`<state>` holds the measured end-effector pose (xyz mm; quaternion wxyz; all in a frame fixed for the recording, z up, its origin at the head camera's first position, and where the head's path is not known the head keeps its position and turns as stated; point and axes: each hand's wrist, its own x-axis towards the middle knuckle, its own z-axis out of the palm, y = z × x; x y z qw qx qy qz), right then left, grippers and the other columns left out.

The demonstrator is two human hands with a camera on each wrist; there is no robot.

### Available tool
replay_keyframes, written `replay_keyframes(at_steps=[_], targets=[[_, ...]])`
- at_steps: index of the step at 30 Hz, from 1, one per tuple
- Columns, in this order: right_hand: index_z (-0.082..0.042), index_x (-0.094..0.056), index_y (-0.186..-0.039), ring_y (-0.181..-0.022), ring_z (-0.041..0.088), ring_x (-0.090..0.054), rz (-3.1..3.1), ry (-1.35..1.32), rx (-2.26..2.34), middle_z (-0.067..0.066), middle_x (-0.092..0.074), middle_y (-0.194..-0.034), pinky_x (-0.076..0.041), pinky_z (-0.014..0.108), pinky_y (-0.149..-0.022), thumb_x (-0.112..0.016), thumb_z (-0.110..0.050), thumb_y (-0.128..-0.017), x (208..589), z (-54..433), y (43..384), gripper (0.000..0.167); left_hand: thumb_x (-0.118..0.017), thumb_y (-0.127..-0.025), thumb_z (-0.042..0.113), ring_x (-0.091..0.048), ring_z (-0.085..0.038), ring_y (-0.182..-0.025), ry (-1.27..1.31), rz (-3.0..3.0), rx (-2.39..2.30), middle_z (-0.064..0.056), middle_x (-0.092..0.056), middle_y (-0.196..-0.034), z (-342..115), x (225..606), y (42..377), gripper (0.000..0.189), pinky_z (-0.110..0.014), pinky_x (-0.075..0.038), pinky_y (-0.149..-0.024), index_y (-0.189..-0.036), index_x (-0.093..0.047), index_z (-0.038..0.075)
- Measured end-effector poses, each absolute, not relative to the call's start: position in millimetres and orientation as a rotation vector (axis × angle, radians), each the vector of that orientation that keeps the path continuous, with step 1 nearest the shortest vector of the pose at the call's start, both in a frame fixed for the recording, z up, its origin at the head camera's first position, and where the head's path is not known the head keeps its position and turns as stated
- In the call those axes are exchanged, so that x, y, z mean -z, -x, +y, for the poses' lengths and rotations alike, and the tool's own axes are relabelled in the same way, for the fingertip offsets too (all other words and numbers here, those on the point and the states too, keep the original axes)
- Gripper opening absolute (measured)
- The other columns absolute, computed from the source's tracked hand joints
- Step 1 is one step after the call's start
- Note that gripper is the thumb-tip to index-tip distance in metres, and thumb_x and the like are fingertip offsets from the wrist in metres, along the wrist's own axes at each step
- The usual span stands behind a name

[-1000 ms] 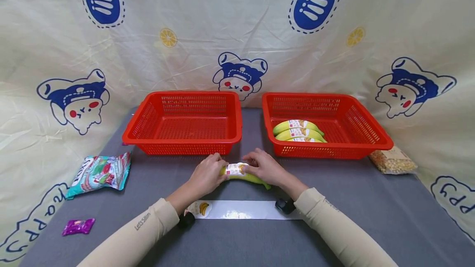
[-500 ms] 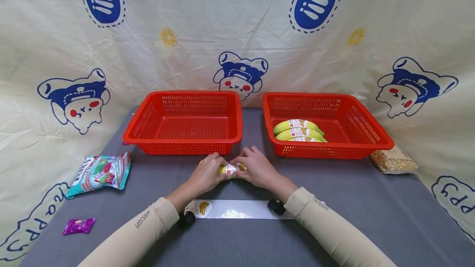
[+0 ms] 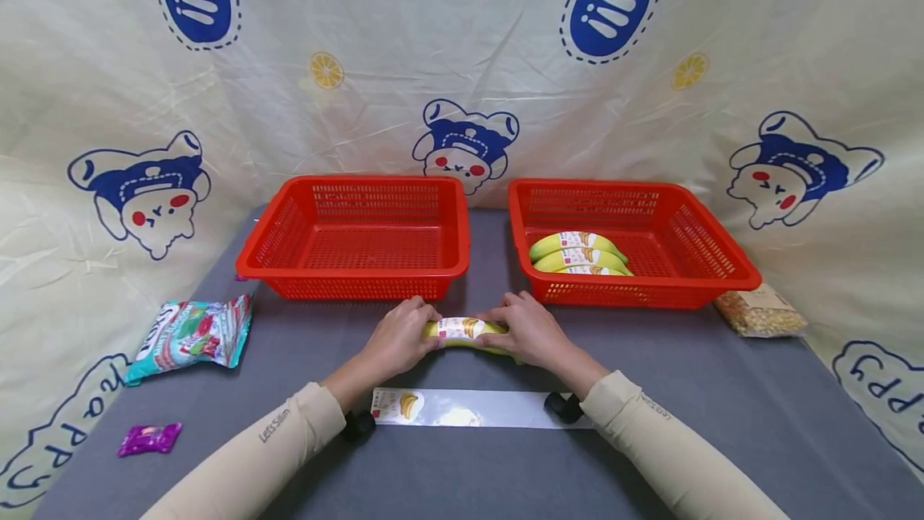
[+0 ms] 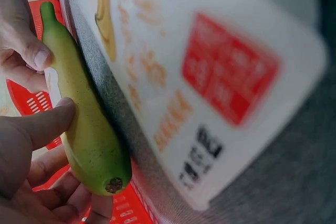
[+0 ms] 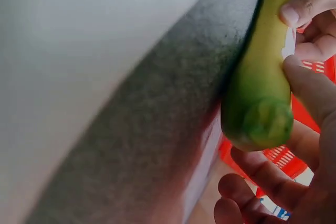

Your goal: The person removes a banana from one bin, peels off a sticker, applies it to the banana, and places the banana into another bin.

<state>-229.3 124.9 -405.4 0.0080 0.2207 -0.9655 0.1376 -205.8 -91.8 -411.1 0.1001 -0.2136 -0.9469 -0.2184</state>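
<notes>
A yellow-green banana [image 3: 436, 331] lies across the middle, just in front of the baskets, with a white printed label [image 3: 455, 329] wrapped on its upper side. My left hand [image 3: 400, 337] grips its left end; in the left wrist view the thumb [image 4: 50, 124] presses the peel near the dark-tipped end. At the other end my right hand [image 3: 530, 333] holds it, with the thumb [image 5: 307, 80] on the peel and fingers behind. Nearer to me, a long white label strip [image 3: 491, 409] with a banana picture at its left end lies between the forearms.
A red basket [image 3: 354, 273] stands at the back left, with a second red basket [image 3: 650, 292] beside it holding several labelled bananas [image 3: 581, 259]. At left are a teal snack bag [image 3: 191, 335] and a small purple packet [image 3: 149, 440]. A bag of kernels [image 3: 761, 313] sits far right.
My right hand slid left along the banana toward the left hand, then back right to its right end, showing the label again. The strip has shifted slightly right.
</notes>
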Motion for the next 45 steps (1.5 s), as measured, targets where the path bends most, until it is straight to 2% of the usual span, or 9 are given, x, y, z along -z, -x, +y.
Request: replay_keyframes(at_steps=[9,14,20,24,28,35,39,41,45], targets=[[-0.021,-0.071,-0.111,-0.085,0.015,-0.046,-2.929,-0.797,-0.422,0.002,-0.061,-0.095,-0.039,0.029,-0.073,-0.077,-0.043,-0.073,398.1,108.8,229.6,0.044,-0.078,-0.076,0.02,-0.06,-0.021,-0.09,0.657,-2.847,0.7,-0.006,-0.066,-0.096,-95.3,411.9,208.8,0.029,-0.039,-0.048,-0.081,-0.099,-0.067,0.008],[-0.022,-0.073,-0.106,-0.082,0.015,-0.044,-2.874,-0.897,-0.382,0.001,-0.06,-0.09,-0.036,0.028,-0.07,-0.078,-0.04,-0.073,397.2,92.0,232.2,0.038,-0.078,-0.076,0.019,-0.056,-0.018,-0.083,0.661,-2.856,0.705,-0.005,-0.064,-0.093,-95.3,411.3,210.2,0.029,-0.036,-0.047,-0.076,-0.099,-0.065,0.007],[-0.023,-0.074,-0.097,-0.082,0.015,-0.044,-2.914,-0.816,-0.322,-0.001,-0.058,-0.088,-0.037,0.029,-0.072,-0.079,-0.043,-0.072,400.2,94.2,232.5,0.033,-0.077,-0.076,0.018,-0.057,-0.018,-0.084,0.666,-2.841,0.723,-0.006,-0.065,-0.094,-93.8,412.9,208.9,0.028,-0.036,-0.047,-0.076,-0.099,-0.065,0.006],[-0.021,-0.074,-0.099,-0.08,0.014,-0.046,-2.962,-0.774,-0.321,-0.002,-0.06,-0.088,-0.039,0.029,-0.071,-0.077,-0.046,-0.073,400.5,110.2,231.4,0.036,-0.077,-0.076,0.018,-0.059,-0.02,-0.086,0.668,-2.827,0.72,-0.007,-0.065,-0.095,-94.4,412.4,207.8,0.029,-0.038,-0.047,-0.078,-0.1,-0.065,0.006],[-0.02,-0.073,-0.101,-0.073,0.012,-0.049,-2.994,-0.779,-0.375,-0.003,-0.06,-0.083,-0.039,0.026,-0.064,-0.075,-0.044,-0.075,401.1,119.4,229.2,0.036,-0.077,-0.076,0.019,-0.058,-0.02,-0.084,0.658,-2.856,0.684,-0.006,-0.064,-0.093,-93.5,409.0,207.3,0.029,-0.037,-0.047,-0.077,-0.099,-0.064,0.008],[-0.018,-0.071,-0.104,-0.071,0.011,-0.05,-3.037,-0.753,-0.454,-0.003,-0.058,-0.083,-0.041,0.026,-0.063,-0.075,-0.04,-0.077,402.4,119.6,228.1,0.036,-0.076,-0.077,0.031,-0.063,-0.025,-0.089,0.676,-2.895,0.562,-0.008,-0.066,-0.101,-85.9,404.8,207.5,0.045,-0.042,-0.05,-0.074,-0.118,-0.062,0.017],[-0.018,-0.072,-0.104,-0.071,0.011,-0.05,-3.032,-0.74,-0.449,-0.002,-0.059,-0.083,-0.041,0.026,-0.063,-0.075,-0.039,-0.077,402.3,119.0,227.5,0.035,-0.074,-0.079,0.032,-0.063,-0.025,-0.084,0.686,-2.877,0.493,-0.007,-0.067,-0.096,-83.6,404.8,207.7,0.036,-0.041,-0.05,-0.069,-0.112,-0.068,0.018],[-0.018,-0.072,-0.104,-0.07,0.01,-0.05,-3.027,-0.734,-0.451,-0.003,-0.059,-0.082,-0.041,0.026,-0.063,-0.075,-0.039,-0.077,402.4,119.5,227.3,0.035,-0.074,-0.079,0.031,-0.063,-0.024,-0.084,0.669,-2.88,0.497,-0.006,-0.068,-0.095,-85.1,405.3,207.6,0.032,-0.04,-0.05,-0.071,-0.107,-0.071,0.016],[-0.018,-0.071,-0.104,-0.071,0.01,-0.05,-3.021,-0.727,-0.463,-0.003,-0.058,-0.082,-0.04,0.026,-0.062,-0.075,-0.041,-0.076,402.2,121.3,227.3,0.036,-0.074,-0.079,0.033,-0.063,-0.023,-0.087,0.61,-2.892,0.524,-0.005,-0.07,-0.098,-91.9,406.7,207.1,0.034,-0.04,-0.05,-0.075,-0.108,-0.072,0.016]])
